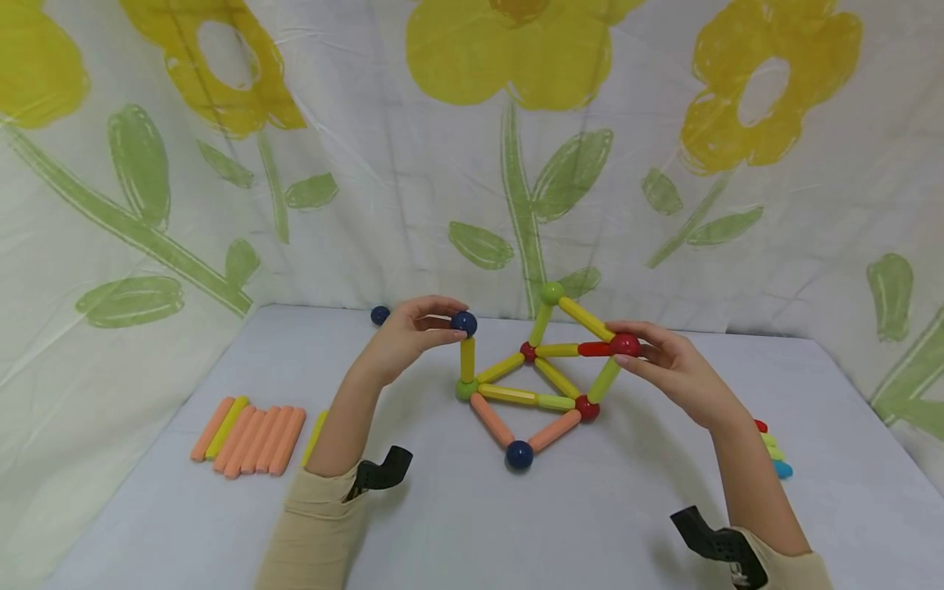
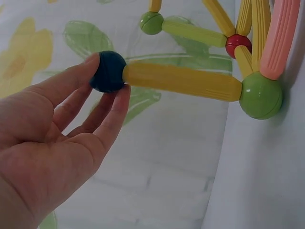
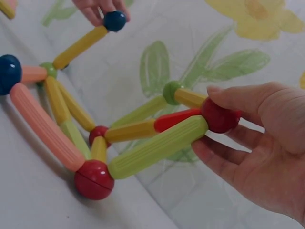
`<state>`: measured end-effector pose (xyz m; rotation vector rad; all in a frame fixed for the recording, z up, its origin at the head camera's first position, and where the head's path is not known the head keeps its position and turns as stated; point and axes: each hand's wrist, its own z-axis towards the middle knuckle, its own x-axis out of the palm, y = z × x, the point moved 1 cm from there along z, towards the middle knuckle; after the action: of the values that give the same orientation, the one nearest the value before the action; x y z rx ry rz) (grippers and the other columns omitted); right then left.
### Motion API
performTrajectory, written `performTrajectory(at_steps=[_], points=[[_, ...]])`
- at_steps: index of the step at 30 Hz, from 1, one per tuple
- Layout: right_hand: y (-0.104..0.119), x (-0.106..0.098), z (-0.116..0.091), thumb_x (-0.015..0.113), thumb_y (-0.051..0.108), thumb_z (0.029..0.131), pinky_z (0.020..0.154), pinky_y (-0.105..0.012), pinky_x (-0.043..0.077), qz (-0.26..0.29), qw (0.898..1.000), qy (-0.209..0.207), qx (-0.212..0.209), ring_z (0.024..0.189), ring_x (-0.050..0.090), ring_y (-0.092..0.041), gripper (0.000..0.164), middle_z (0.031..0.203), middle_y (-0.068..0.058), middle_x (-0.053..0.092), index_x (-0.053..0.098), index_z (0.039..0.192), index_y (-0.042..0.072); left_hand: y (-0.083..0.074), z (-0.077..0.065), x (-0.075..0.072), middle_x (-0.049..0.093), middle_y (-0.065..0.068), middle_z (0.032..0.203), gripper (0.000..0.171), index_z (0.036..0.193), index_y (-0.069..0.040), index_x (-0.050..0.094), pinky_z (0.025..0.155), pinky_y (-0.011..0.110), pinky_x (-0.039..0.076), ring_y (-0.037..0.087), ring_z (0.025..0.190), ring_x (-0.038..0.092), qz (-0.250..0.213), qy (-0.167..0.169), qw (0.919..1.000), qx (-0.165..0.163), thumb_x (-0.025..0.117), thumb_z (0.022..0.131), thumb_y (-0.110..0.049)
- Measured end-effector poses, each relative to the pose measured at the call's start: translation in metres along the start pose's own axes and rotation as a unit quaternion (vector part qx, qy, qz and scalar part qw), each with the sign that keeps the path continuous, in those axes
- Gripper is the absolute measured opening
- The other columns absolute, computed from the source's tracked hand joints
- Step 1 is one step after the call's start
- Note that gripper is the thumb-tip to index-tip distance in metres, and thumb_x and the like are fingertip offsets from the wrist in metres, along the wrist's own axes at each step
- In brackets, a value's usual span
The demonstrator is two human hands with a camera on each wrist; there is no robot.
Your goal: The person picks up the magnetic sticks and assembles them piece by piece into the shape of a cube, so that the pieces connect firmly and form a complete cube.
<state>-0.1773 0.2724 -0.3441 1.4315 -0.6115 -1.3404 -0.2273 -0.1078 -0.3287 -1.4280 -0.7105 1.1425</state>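
Observation:
A frame of coloured building rods and balls stands on the table. My left hand pinches a dark blue ball between thumb and fingers. That ball tops an upright yellow rod, which rises from a light green ball. On the frame's right, a red ball is pinched by my right hand. A red rod, a light green rod and a yellow rod meet at this ball. Another green ball forms the frame's peak. Two pink rods join at a blue ball in front.
Several pink rods and a yellow rod lie in a row at left. Another yellow rod is partly behind my left forearm. A loose blue ball sits at the back edge. Coloured pieces show beyond my right forearm.

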Motion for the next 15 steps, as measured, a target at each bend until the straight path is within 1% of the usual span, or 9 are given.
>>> performTrajectory(at_steps=[4,9,12,15], points=[[-0.0002,0.0009,0.0004,0.064,0.011,0.106,0.095,-0.018,0.055,-0.002,1.000,-0.002,-0.009,0.114,0.068,-0.006,0.045,0.136,0.005,0.061,0.055,0.149,0.002,0.0007,0.0001,0.0018,0.065,0.017,0.136,0.041,0.139,0.002,0.064,0.108,0.043,0.053,0.031,0.123,0.064,-0.001,0.010,0.9999,-0.003,0.072,0.098,-0.002],[0.0002,0.0007,-0.0001,0.064,0.010,0.106,0.094,-0.018,0.055,0.006,1.000,0.001,-0.012,0.113,0.068,-0.007,0.044,0.134,0.007,0.062,0.055,0.149,0.002,0.0020,0.0003,0.0020,0.062,0.017,0.143,0.044,0.141,0.000,0.063,0.111,0.046,0.051,0.033,0.127,0.062,-0.008,0.014,0.9999,-0.004,0.071,0.099,-0.002],[0.0004,-0.0002,-0.0004,0.064,0.009,0.106,0.095,-0.018,0.055,0.006,1.000,0.004,-0.015,0.112,0.068,-0.007,0.044,0.134,0.008,0.062,0.055,0.149,0.002,0.0024,-0.0016,0.0007,0.060,0.015,0.149,0.048,0.146,-0.003,0.060,0.114,0.048,0.049,0.034,0.131,0.061,-0.011,0.018,0.9997,-0.010,0.071,0.099,-0.004],[-0.0005,-0.0004,0.0003,0.064,0.010,0.106,0.096,-0.016,0.053,0.006,1.000,0.005,-0.013,0.112,0.068,-0.007,0.044,0.136,0.010,0.061,0.055,0.149,0.004,0.0030,-0.0060,-0.0040,0.058,0.012,0.152,0.051,0.149,-0.006,0.057,0.116,0.049,0.047,0.033,0.135,0.060,-0.009,0.019,0.9997,-0.014,0.071,0.100,-0.007]])
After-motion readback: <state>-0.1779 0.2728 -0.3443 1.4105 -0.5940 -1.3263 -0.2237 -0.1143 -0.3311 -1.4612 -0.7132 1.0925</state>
